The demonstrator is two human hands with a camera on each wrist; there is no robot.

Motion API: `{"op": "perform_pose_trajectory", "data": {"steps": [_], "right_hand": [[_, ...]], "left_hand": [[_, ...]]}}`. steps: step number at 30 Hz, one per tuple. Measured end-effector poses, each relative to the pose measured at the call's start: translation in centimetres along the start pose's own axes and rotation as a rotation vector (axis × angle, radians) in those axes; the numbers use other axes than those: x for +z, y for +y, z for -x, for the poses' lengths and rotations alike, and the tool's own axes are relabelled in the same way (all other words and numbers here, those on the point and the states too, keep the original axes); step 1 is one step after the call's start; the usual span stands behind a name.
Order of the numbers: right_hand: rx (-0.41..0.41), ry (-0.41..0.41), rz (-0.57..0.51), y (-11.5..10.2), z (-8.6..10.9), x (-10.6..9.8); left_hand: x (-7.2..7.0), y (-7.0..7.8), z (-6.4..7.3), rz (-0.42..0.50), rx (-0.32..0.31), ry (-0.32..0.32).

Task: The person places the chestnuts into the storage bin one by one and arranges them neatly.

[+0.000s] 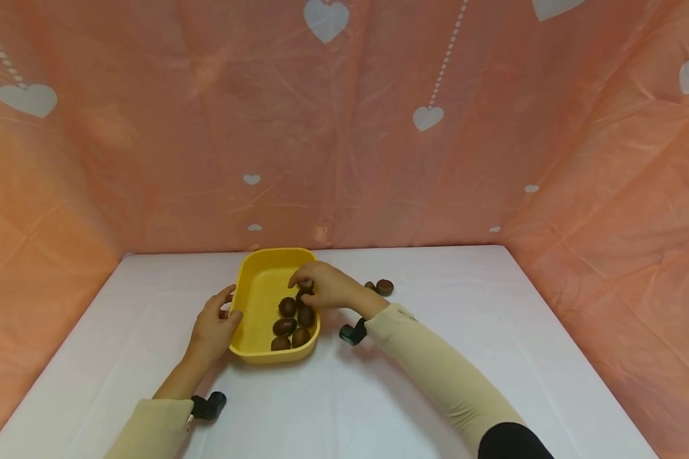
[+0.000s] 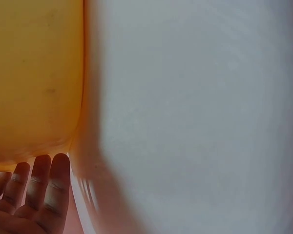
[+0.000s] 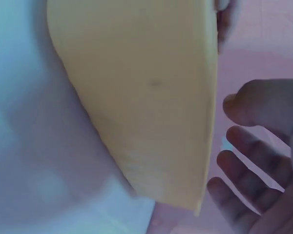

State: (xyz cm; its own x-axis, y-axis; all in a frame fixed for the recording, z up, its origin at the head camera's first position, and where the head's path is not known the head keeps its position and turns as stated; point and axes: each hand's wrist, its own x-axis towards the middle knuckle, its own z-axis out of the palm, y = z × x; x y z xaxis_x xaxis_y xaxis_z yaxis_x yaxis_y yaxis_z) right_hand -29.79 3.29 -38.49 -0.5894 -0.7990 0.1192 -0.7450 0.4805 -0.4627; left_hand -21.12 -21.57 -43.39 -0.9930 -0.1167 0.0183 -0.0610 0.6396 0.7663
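Observation:
A yellow rectangular tray (image 1: 252, 299) stands on the table, with several brown chestnuts (image 1: 284, 327) gathered along its right side. The left hand (image 1: 212, 325) holds the tray's left edge. Its thumb lies over the rim, and its fingers (image 2: 56, 195) are against the outer wall. Reaching over the right rim, the right hand (image 1: 333, 287) is just above the chestnuts at that side, partly covering them. In the right wrist view its thumb and fingers (image 3: 254, 170) are spread apart beside the rim, with nothing seen between them.
Loose chestnuts (image 1: 385, 287) lie on the white table (image 1: 333, 401) behind the right wrist, one partly hidden by it. An orange curtain with pale hearts (image 1: 327, 159) rises at the back and sides. Black wrist cameras (image 1: 209, 406) stick out from both sleeves.

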Motion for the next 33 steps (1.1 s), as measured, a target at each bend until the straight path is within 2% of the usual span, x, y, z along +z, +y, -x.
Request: {"op": "perform_pose_trajectory", "data": {"steps": [5,14,21,30,33], "right_hand": [[0.026,0.038,-0.042,0.6,0.9,-1.2],[0.133,0.084,0.023,2.3,2.9,-2.6],[0.209,0.120,-0.006,3.6,4.8,-3.9],[0.228,0.159,0.002,5.3,7.1,-4.8],[0.259,0.159,-0.001,5.9,8.0,-5.0]], "left_hand": [[0.0,-0.2,-0.1,-0.002,0.019,0.008],[0.0,-0.3,-0.2,0.002,0.020,0.007],[-0.2,-0.3,-0.2,-0.007,0.021,-0.001],[-0.1,-0.2,-0.1,0.004,0.020,-0.003],[0.0,-0.2,-0.1,0.007,0.018,-0.005]]}}
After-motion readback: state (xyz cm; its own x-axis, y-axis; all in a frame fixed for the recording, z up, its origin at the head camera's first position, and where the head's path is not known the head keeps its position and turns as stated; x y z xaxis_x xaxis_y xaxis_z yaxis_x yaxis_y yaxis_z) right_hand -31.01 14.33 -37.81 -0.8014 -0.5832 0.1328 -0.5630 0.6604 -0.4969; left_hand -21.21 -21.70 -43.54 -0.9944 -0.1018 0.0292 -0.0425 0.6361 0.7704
